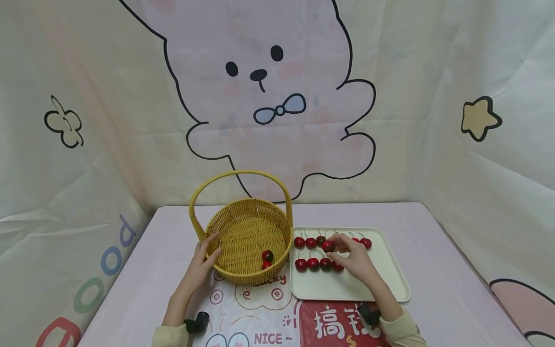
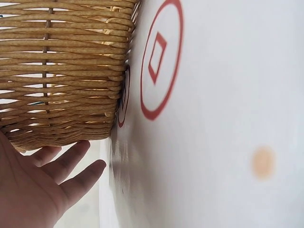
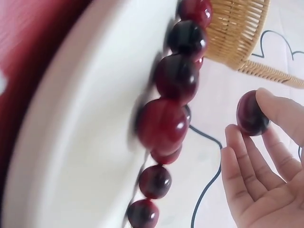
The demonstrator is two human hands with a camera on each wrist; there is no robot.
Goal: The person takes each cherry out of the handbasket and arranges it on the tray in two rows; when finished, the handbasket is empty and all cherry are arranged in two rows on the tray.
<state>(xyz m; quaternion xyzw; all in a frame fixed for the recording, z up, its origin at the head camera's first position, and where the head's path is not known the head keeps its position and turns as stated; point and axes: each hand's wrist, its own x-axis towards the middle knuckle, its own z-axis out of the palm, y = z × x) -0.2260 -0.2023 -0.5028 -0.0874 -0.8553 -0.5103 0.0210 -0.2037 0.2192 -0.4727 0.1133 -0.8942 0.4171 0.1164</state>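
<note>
A yellow woven basket (image 1: 243,241) with a tall arched handle stands left of centre, two dark red cherries (image 1: 267,256) inside it. My left hand (image 1: 204,262) holds its left rim, thumb and forefinger over the edge; the other fingers (image 2: 71,161) extend along the outside of the weave. Thumb and fingertips of my right hand (image 1: 353,258) pinch a shiny cherry (image 3: 251,113), raised over the cream tray (image 1: 347,288). On that tray, cherries with thin stems form a back row (image 1: 310,243) and a front row (image 1: 313,264); the right hand hides part of both.
The tray's left edge lies close beside the basket. Under both spreads a printed mat (image 1: 269,323) on a pale tablecloth (image 1: 438,270). Cloth walls with cartoon drawings surround the table at the back and sides. Black wrist devices (image 1: 197,323) sit near both cuffs.
</note>
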